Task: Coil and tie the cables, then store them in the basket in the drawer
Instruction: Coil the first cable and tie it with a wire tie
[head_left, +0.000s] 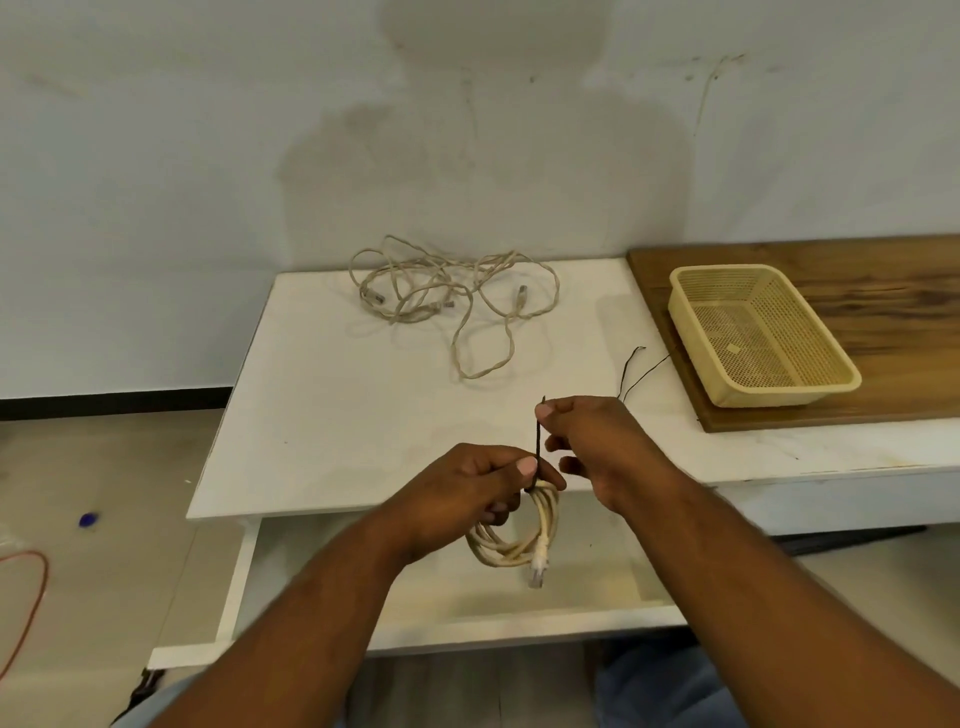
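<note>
A coiled cream network cable (519, 540) hangs from my left hand (467, 483), which grips the top of the coil above the open drawer (571, 597). A black tie (536, 441) is wrapped round the coil's top and stands upright. My right hand (587, 441) pinches the tie's upper end between thumb and finger. A tangle of loose cream cables (447, 296) lies at the back of the white table (322, 415). The yellow mesh basket (831, 343) sits on a wooden board (883, 291) at the right.
Thin black ties (636, 371) lie on the table beside the board. The drawer is pulled out below the table's front edge. On the floor at the left are an orange cord (31, 597) and a small blue object (88, 519).
</note>
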